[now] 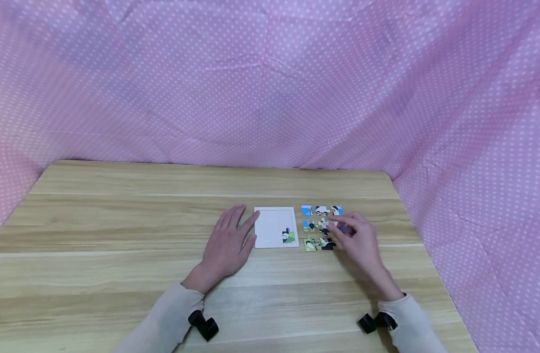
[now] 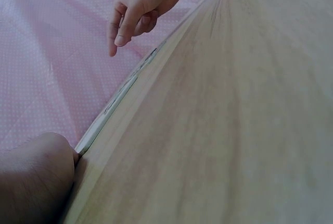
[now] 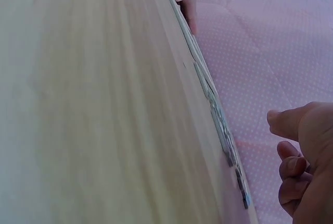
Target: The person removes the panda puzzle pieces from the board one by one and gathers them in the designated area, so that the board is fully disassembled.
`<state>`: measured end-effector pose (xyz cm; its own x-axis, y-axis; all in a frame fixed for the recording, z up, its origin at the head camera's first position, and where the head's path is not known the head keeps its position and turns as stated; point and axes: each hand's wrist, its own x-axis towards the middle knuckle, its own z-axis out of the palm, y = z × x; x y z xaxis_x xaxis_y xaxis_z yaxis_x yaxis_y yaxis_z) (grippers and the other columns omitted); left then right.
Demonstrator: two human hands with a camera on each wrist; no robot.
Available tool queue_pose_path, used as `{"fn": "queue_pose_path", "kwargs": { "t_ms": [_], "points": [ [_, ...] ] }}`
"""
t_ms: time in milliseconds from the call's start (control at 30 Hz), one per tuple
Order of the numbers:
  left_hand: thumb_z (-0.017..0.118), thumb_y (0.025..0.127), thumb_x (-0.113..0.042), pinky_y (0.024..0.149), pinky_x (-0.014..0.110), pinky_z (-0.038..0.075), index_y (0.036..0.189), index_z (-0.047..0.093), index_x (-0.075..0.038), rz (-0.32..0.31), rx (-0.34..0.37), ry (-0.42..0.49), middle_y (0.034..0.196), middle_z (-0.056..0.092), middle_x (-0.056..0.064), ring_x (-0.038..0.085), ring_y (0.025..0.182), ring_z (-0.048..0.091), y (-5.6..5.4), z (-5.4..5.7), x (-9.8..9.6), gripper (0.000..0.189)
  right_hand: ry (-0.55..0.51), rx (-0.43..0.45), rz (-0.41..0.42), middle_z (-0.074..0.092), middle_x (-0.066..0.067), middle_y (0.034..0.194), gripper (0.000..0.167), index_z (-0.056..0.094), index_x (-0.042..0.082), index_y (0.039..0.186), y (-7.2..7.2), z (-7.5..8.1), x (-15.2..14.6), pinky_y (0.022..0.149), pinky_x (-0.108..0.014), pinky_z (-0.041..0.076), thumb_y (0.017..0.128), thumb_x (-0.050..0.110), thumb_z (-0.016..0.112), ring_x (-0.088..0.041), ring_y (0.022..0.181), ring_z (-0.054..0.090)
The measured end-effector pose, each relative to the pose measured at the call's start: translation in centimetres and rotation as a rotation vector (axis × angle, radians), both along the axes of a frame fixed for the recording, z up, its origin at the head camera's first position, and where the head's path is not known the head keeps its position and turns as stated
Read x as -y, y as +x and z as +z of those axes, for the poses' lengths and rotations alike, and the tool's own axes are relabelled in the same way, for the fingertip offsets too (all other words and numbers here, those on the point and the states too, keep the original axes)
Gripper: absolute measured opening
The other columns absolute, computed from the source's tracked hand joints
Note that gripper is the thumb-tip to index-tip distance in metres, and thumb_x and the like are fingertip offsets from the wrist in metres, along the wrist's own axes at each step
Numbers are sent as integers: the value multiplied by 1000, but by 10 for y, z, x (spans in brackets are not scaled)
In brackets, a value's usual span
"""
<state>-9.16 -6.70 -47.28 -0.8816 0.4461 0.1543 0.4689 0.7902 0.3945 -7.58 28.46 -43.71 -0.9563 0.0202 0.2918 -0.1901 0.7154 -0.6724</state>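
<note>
A square white puzzle board [image 1: 269, 225] lies on the wooden table, with one green, black and white jigsaw piece [image 1: 289, 236] in its lower right corner. My left hand [image 1: 228, 245] rests spread beside it, thumb and index fingertips at the board's left edge. To the right lie several loose jigsaw pieces [image 1: 311, 244] in rough rows, some with panda parts in black and white. Above them hovers my right hand [image 1: 360, 240], index finger and thumb apart with nothing between them. Its other fingers are bent, as the right wrist view shows. The hand covers part of the right-hand pieces.
Pink polka-dot cloth [image 1: 261, 88] hangs behind the table [image 1: 120, 220] and along its sides. Black wrist devices [image 1: 204, 325] sit at both sleeves. Bare wood surrounds the board and pieces.
</note>
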Motion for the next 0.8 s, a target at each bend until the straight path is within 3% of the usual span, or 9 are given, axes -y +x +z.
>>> {"fn": "queue_pose_path", "kwargs": {
  "t_ms": [800],
  "points": [
    [46, 115, -37, 139, 55, 16, 172, 45, -17, 3, -8, 0, 175, 36, 23, 41, 166, 27, 0, -3, -1, 60, 4, -14, 172, 69, -5, 94, 25, 88, 6, 113, 4, 6, 47, 59, -19, 43, 89, 3, 92, -9, 71, 51]
  ]
}}
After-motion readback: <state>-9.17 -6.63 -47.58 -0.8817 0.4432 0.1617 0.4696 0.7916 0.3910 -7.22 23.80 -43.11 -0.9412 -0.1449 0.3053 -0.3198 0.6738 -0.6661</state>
